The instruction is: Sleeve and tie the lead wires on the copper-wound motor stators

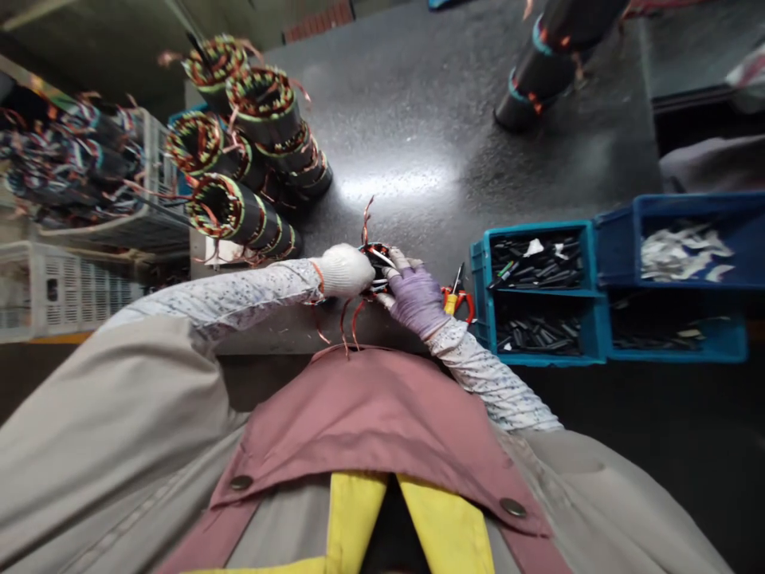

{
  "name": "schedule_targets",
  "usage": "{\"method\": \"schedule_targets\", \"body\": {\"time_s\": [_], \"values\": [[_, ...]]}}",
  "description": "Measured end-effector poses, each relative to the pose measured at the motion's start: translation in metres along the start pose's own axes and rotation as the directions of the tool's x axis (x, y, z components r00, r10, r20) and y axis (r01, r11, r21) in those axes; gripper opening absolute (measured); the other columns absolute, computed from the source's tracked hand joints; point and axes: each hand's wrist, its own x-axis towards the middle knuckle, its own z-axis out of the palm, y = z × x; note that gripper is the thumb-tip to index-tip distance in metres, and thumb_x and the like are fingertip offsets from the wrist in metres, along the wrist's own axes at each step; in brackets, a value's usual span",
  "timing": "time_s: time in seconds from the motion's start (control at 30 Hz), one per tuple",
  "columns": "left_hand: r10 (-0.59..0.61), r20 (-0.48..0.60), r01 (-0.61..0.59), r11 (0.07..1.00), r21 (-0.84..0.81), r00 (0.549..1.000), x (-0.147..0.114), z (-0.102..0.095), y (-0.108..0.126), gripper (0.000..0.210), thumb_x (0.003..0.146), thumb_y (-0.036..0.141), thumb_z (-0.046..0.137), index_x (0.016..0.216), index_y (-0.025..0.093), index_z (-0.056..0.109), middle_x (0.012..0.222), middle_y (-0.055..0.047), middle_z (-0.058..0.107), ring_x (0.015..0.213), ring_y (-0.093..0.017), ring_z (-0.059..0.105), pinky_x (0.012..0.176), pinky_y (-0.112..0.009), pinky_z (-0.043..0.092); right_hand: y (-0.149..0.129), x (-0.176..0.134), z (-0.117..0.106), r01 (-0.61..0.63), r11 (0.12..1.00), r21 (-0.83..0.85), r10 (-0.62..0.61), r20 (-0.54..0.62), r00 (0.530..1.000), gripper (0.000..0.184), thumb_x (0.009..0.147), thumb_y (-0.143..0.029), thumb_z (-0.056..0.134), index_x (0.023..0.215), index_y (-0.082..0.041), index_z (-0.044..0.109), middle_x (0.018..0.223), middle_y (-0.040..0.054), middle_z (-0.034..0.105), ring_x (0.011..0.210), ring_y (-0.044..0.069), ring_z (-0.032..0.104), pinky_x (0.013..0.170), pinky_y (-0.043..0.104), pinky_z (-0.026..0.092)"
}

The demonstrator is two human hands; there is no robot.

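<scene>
Fingers [399, 260] of the right hand [418, 296], pale at the tips below a purple covering, reach forward and lie against the wire-wound core [378, 257] at the front of the desk [406, 127]; I can see them slightly bent and a little apart, but I cannot tell whether they pinch anything. Opposite, I have the left hand [345, 271] in a white knit glove, its back turned up to my camera and pressed close to the core's left side; its fingers are hidden from me, so I cannot tell how far they are closed or what they hold. Between both hands I make out black and white leads, with one copper twist [366, 223] rising at the far side and loose copper strands [345, 323] curving towards the pink apron [382, 406]. Just right of the right hand I see a yellow-handled screwdriver [450, 303] beside red-handled pliers [468, 306], then blue bins [592, 251] holding black and white pieces. Off to my left, wound cylinders [245, 215] stand grouped on the desk, with a loaded pale crate [156, 143] beyond them. Far right, I spot a dark column [531, 80] banded in light blue.
</scene>
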Motion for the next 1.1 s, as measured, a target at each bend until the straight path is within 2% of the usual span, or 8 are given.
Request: {"method": "schedule_targets", "body": {"time_s": [0.17, 0.3, 0.37, 0.53, 0.63, 0.77, 0.93, 1.1], "values": [[0.05, -0.007, -0.05, 0.972, -0.23, 0.999, -0.02, 0.012, 0.023, 0.022, 0.084, 0.028, 0.053, 0.079, 0.015, 0.07, 0.07, -0.003, 0.067, 0.067, -0.016, 0.062, 0.064, -0.026, 0.048, 0.002, -0.002, 0.005, -0.041, 0.998, 0.051, 0.042, -0.01, 0.999, 0.046, 0.088, -0.021, 0.06, 0.133, -0.014, 0.061, 0.155, 0.0138, 0.042, 0.128, 0.036, 0.05, 0.104, 0.051, 0.045], [-0.142, -0.327, -0.017, 0.898, -0.439, 0.934, -0.051, 0.015, 0.0, 0.043, 0.096, 0.039, 0.033, 0.1, 0.013, 0.066, 0.083, -0.006, 0.069, 0.07, -0.016, 0.062, 0.064, -0.026, 0.049, 0.003, -0.003, 0.002, -0.013, 0.995, 0.104, 0.016, -0.023, 1.0, 0.049, 0.088, -0.027, 0.063, 0.135, -0.014, 0.06, 0.156, 0.0121, 0.041, 0.124, 0.036, 0.052, 0.102, 0.05, 0.047], [-0.173, -0.425, 0.016, 0.937, -0.348, 0.889, -0.06, 0.017, -0.014, 0.046, 0.092, 0.053, 0.043, 0.105, 0.014, 0.065, 0.094, -0.008, 0.07, 0.082, -0.02, 0.065, 0.071, -0.028, 0.049, 0.002, -0.002, -0.001, -0.008, 0.996, 0.092, 0.009, -0.015, 1.0, 0.05, 0.086, -0.029, 0.065, 0.133, -0.013, 0.061, 0.156, 0.0137, 0.04, 0.122, 0.038, 0.053, 0.1, 0.051, 0.047], [0.008, -0.149, 0.023, 0.978, 0.205, 0.989, -0.04, 0.022, -0.011, 0.054, 0.08, 0.058, 0.065, 0.118, 0.019, 0.063, 0.115, -0.013, 0.066, 0.092, -0.028, 0.068, 0.07, -0.032, 0.047, -0.003, -0.002, -0.004, -0.039, 0.998, 0.041, 0.039, 0.018, 0.999, 0.053, 0.086, -0.028, 0.066, 0.135, -0.011, 0.059, 0.157, 0.0164, 0.037, 0.122, 0.038, 0.052, 0.098, 0.051, 0.047], [0.075, -0.029, -0.062, 0.95, 0.305, 0.997, -0.021, 0.011, -0.008, 0.032, 0.09, 0.045, 0.054, 0.107, 0.022, 0.069, 0.105, -0.009, 0.07, 0.095, -0.025, 0.067, 0.071, -0.029, 0.044, -0.004, -0.004, -0.003, -0.053, 0.998, 0.031, 0.053, 0.022, 0.998, 0.053, 0.087, -0.029, 0.065, 0.136, -0.013, 0.058, 0.158, 0.0152, 0.037, 0.123, 0.037, 0.052, 0.098, 0.051, 0.047], [0.052, 0.054, -0.068, 0.929, 0.364, 0.997, -0.012, -0.008, -0.007, 0.03, 0.092, 0.04, 0.051, 0.103, 0.02, 0.071, 0.098, -0.01, 0.072, 0.091, -0.025, 0.068, 0.071, -0.03, 0.044, -0.003, -0.005, -0.001, -0.052, 0.998, 0.037, 0.051, 0.011, 0.999, 0.05, 0.087, -0.03, 0.065, 0.134, -0.013, 0.06, 0.158, 0.0152, 0.036, 0.123, 0.037, 0.052, 0.098, 0.052, 0.047], [-0.055, 0.093, 0.051, 0.998, 0.042, 0.994, -0.011, -0.005, 0.013, 0.015, 0.081, 0.025, 0.062, 0.078, 0.015, 0.072, 0.08, -0.01, 0.07, 0.087, -0.027, 0.067, 0.075, -0.032, 0.047, -0.01, -0.003, 0.001, -0.072, 0.996, 0.055, 0.071, 0.014, 0.997, 0.052, 0.088, -0.028, 0.063, 0.137, -0.012, 0.058, 0.159, 0.0159, 0.034, 0.126, 0.038, 0.051, 0.101, 0.053, 0.046], [0.02, -0.01, -0.022, 0.956, -0.294, 1.0, -0.034, 0.014, 0.022, 0.036, 0.096, 0.036, 0.041, 0.1, 0.017, 0.071, 0.086, -0.003, 0.071, 0.075, -0.014, 0.064, 0.067, -0.023, 0.05, 0.008, -0.015, 0.012, -0.062, 0.969, 0.239, 0.075, -0.045, 0.996, 0.046, 0.088, -0.026, 0.06, 0.132, -0.016, 0.061, 0.155, 0.014, 0.042, 0.122, 0.033, 0.058, 0.099, 0.048, 0.05]]}}
